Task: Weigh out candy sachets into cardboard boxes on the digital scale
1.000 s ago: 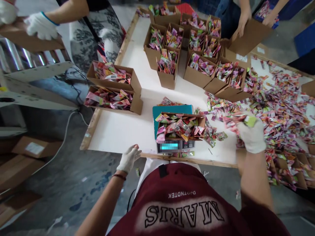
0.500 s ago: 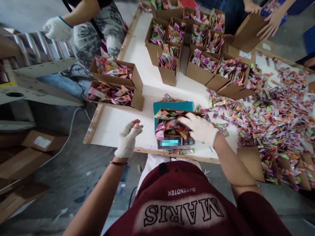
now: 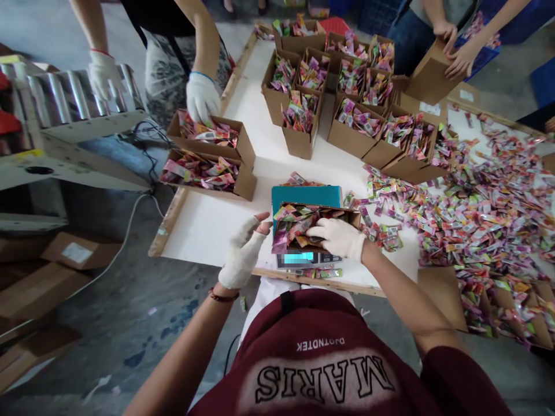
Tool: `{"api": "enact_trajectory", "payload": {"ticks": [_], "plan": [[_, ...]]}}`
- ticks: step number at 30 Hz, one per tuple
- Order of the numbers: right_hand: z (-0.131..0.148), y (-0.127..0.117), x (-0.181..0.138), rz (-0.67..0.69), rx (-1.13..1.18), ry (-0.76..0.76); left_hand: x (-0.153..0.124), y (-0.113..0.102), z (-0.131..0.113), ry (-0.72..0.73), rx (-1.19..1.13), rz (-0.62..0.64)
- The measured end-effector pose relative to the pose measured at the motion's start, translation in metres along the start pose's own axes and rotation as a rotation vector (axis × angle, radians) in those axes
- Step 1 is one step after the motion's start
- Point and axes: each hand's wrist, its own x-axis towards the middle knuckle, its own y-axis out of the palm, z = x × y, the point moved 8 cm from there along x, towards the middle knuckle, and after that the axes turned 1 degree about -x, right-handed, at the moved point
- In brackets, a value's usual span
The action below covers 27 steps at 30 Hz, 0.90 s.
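Note:
A cardboard box (image 3: pixel 354 219) full of small colourful candy packets (image 3: pixel 299 222) sits on the teal platform of a digital scale (image 3: pixel 306 195). The scale's lit display faces me, its reading blurred out. My right hand (image 3: pixel 340 237), in a white glove with bare fingertips, lies over the packets at the box's right half, fingers stretched out and touching them. Just left of the box is my left hand (image 3: pixel 243 251), gloved the same way. Its thumb and fingers are apart, with nothing between them.
Two filled boxes (image 3: pixel 245 185) stand at the table's left edge, where a co-worker's gloved hand (image 3: pixel 202 98) reaches into one. More filled boxes (image 3: pixel 358 124) stand behind. Loose packets (image 3: pixel 485 202) heap on the right. Another person's hands (image 3: pixel 459 58) hold a carton.
My left hand has moved right, closer to the box. My right hand has shifted slightly left over the packets. The co-worker's hand has come down into a box at left.

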Motion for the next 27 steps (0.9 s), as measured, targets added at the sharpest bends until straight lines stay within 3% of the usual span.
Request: {"api": "enact_trajectory", "payload": {"ticks": [3, 6, 8, 10, 13, 16, 19, 22, 25, 27], "plan": [[0.005, -0.017, -0.008, -0.266, 0.250, -0.048, 0.000, 0.009, -0.015, 0.079, 0.096, 0.035], [-0.019, -0.050, -0.051, -0.670, 0.610, -0.026, -0.001, 0.011, -0.021, 0.111, 0.171, 0.061], [-0.048, -0.065, -0.099, -0.912, 0.679, 0.112, -0.002, 0.010, -0.021, 0.110, 0.212, 0.069], [-0.079, -0.072, -0.153, -1.094, 0.573, 0.320, -0.003, 0.006, -0.017, 0.083, 0.203, 0.070], [-0.114, -0.066, -0.215, -1.144, 0.306, 0.619, -0.006, -0.004, -0.008, 0.029, 0.141, 0.044], [-0.128, -0.052, -0.237, -1.096, 0.210, 0.755, -0.010, -0.016, 0.002, -0.012, 0.117, 0.013], [-0.107, -0.052, -0.219, -1.100, 0.208, 0.676, -0.015, -0.025, 0.011, -0.041, 0.130, -0.006], [-0.064, -0.066, -0.167, -1.059, 0.246, 0.425, -0.020, -0.029, 0.013, -0.053, 0.161, -0.013], [-0.020, -0.075, -0.100, -0.901, 0.285, 0.148, -0.024, -0.028, 0.009, -0.029, 0.199, -0.012], [0.003, -0.069, -0.055, -0.722, 0.243, 0.060, -0.027, -0.027, 0.005, 0.007, 0.228, -0.011]]}}
